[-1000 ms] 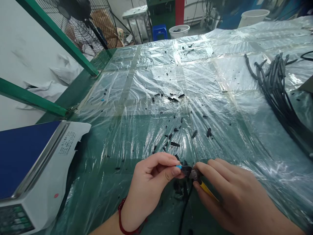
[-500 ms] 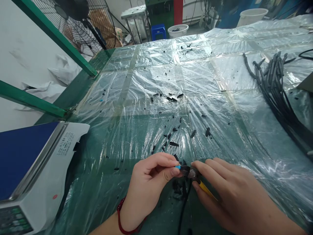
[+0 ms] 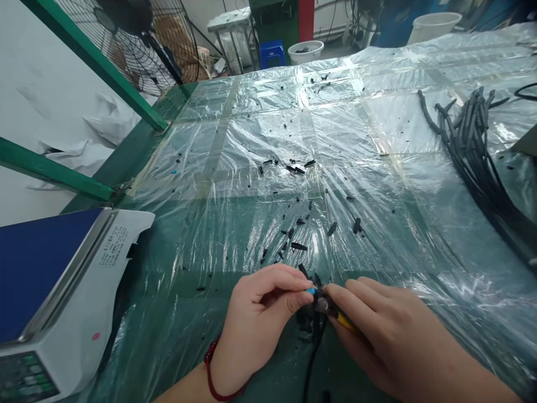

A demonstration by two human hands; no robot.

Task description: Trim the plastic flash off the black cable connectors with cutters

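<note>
My left hand [image 3: 260, 324] is closed in a pinch, thumb and forefinger on a small blue piece [image 3: 311, 290] whose kind I cannot make out. Right beside it, my right hand [image 3: 386, 330] wraps round cutting pliers with yellow handles [image 3: 344, 321]. The jaws of the pliers meet the dark end by the blue piece, and the fingers partly hide them. A black cable [image 3: 311, 364] runs down from under the pliers toward the lower edge of the view. Black scraps [image 3: 302, 271] lie just behind and beneath the fingertips.
More black scraps [image 3: 298, 246] are scattered over the plastic-covered table [image 3: 251, 224]. A bundle of black cables [image 3: 474, 145] lies at the right. To the left stands a scale [image 3: 121, 252] with a blue top. Green bars [image 3: 96, 67] rise behind it; a white bucket [image 3: 306, 52] stands beyond the table.
The pliers and my right hand have shifted slightly left and down, and the jaws now sit closer to the blue piece. My left hand has moved a little to the right.
</note>
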